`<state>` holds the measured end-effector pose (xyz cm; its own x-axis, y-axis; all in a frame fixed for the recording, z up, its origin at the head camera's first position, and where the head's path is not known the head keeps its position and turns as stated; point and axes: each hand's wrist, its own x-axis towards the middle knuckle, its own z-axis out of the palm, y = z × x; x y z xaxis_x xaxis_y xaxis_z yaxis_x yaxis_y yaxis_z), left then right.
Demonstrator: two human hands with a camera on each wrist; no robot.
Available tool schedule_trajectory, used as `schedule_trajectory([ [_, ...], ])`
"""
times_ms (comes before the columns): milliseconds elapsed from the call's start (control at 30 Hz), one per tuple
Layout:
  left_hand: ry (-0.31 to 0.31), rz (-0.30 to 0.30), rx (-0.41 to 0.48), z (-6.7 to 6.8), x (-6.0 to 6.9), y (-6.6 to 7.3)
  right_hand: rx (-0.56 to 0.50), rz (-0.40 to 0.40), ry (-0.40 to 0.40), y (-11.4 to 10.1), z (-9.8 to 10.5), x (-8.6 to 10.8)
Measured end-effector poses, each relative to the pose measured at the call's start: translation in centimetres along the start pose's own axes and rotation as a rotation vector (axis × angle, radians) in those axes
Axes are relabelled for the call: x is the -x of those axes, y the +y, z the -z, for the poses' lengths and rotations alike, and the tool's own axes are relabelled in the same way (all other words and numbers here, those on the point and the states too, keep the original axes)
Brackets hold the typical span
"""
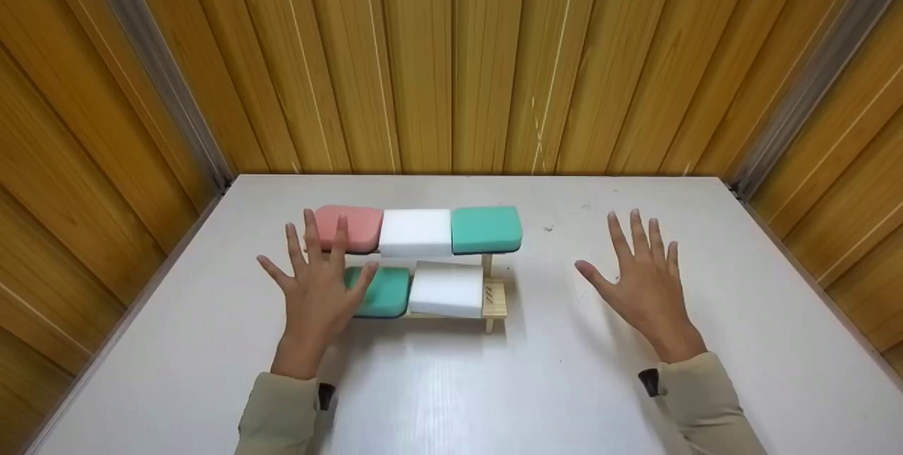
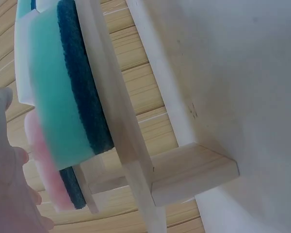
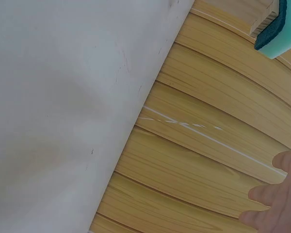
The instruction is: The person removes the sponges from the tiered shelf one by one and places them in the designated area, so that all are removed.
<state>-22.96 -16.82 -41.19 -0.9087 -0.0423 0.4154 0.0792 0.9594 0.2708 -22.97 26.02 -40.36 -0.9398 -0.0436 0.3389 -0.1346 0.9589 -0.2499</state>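
A small two-tier wooden rack [image 1: 496,298] stands on the white table. Its upper tier carries a pink sponge [image 1: 360,228], a white sponge block [image 1: 415,232] and a green sponge [image 1: 487,229], side by side. On the lower tier lie another green sponge [image 1: 384,291] and a second white block [image 1: 447,288]. Dark scouring layers face down under the coloured sponges in the left wrist view. My left hand [image 1: 317,296] is spread over the rack's left end, hiding part of it, and holds nothing. Well to the rack's right, my right hand [image 1: 647,293] hovers with fingers spread, holding nothing.
The white table [image 1: 564,398] reaches back to a wood-plank wall [image 1: 451,60]. Similar plank panels [image 1: 70,159] rise at the left and right, with grey metal posts [image 1: 152,53] at the corners. Small marks [image 1: 548,228] show on the tabletop right of the rack.
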Motion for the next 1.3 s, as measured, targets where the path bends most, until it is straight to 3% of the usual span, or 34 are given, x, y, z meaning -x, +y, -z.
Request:
schedule_trajectory([
  [200,0.042,0.035,0.084,0.7,-0.3,-0.7,-0.062,0.033,0.053,-0.1,0.3,-0.3],
  [300,0.043,0.067,0.174,1.1,-0.4,-1.1,-0.111,0.057,0.065,-0.2,0.5,-0.6],
  [533,0.039,0.161,0.503,1.6,-0.3,-2.3,-0.180,0.122,0.038,-1.0,1.0,-1.5],
  [700,0.042,0.268,0.748,1.5,-0.2,-3.5,-0.205,0.143,-0.018,-1.7,1.4,-2.3],
  [867,-0.009,0.373,0.893,1.1,0.0,-4.8,-0.236,0.166,-0.076,-2.6,1.9,-2.9],
  [1067,-0.080,0.455,1.092,0.0,0.7,-6.5,-0.262,0.199,-0.153,-4.0,1.9,-3.8],
  [1300,-0.120,0.547,1.290,-1.3,0.7,-7.4,-0.295,0.236,-0.216,-5.2,2.1,-4.9],
])
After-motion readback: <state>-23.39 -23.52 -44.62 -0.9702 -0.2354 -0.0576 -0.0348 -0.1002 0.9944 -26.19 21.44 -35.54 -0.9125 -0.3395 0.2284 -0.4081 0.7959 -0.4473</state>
